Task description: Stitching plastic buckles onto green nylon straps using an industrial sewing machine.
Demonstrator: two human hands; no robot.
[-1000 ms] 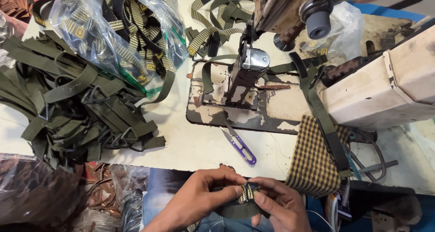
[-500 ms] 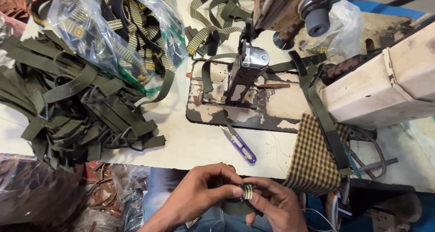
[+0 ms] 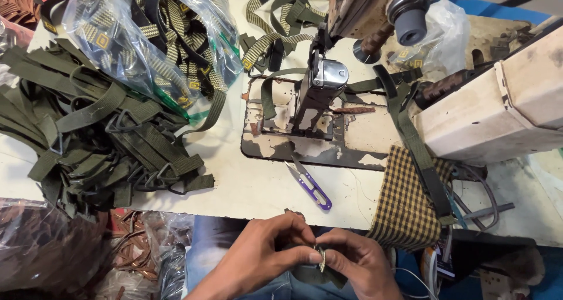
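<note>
My left hand and my right hand meet at the bottom of the view, below the table's front edge. Together they pinch a small metal buckle threaded on a short olive webbing strap. The fingers of both hands are closed around it, and most of the strap is hidden under them. A purple thread snip lies on the table just above my hands.
A worn sewing machine stands at the right, its presser foot over a chipped bed plate. A heap of olive straps with buckles covers the left; a clear bag of straps lies behind. Checked cloth hangs at the edge.
My hands have turned the buckle and strap slightly between the fingers and sit a touch lower. Nothing on the table has moved.
</note>
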